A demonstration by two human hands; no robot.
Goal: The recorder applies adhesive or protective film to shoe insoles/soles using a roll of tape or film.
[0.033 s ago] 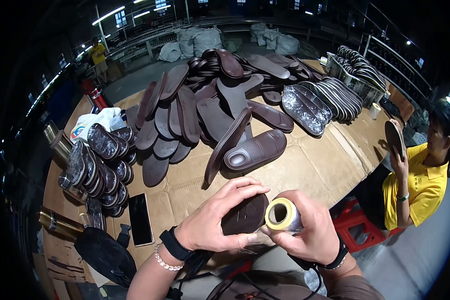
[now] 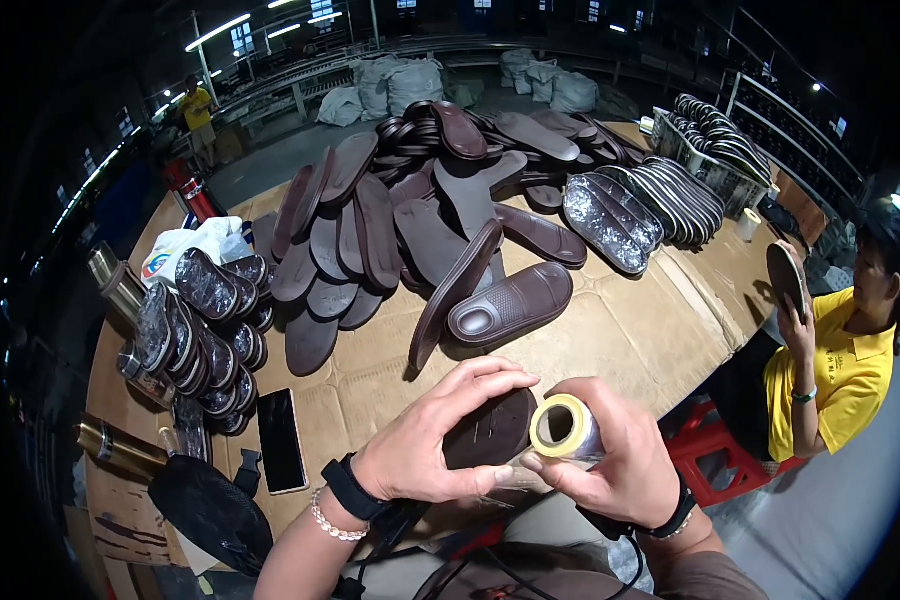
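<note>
My left hand [image 2: 440, 430] is closed around a dark brown shoe sole [image 2: 490, 432], its thumb along the near side and its fingers over the far side. Just right of it, my right hand [image 2: 615, 460] grips a roll of clear plastic film [image 2: 584, 436] with a yellow-rimmed core, its open end turned up toward me. Between thumb and sole there seems to be a thin stretch of film. Beyond my hands, one brown sole [image 2: 510, 305] lies on the cardboard with another sole [image 2: 455, 295] leaning beside it.
A heap of loose soles [image 2: 435, 225] covers the far table. Film-wrapped soles [image 2: 210, 345] are stacked at left, near a phone [image 2: 283, 440], a black pouch [image 2: 210, 512] and a flask [image 2: 120, 447]. Wrapped soles [image 2: 610, 220] stand far right. A person in yellow [image 2: 840, 360] sits at right holding a sole.
</note>
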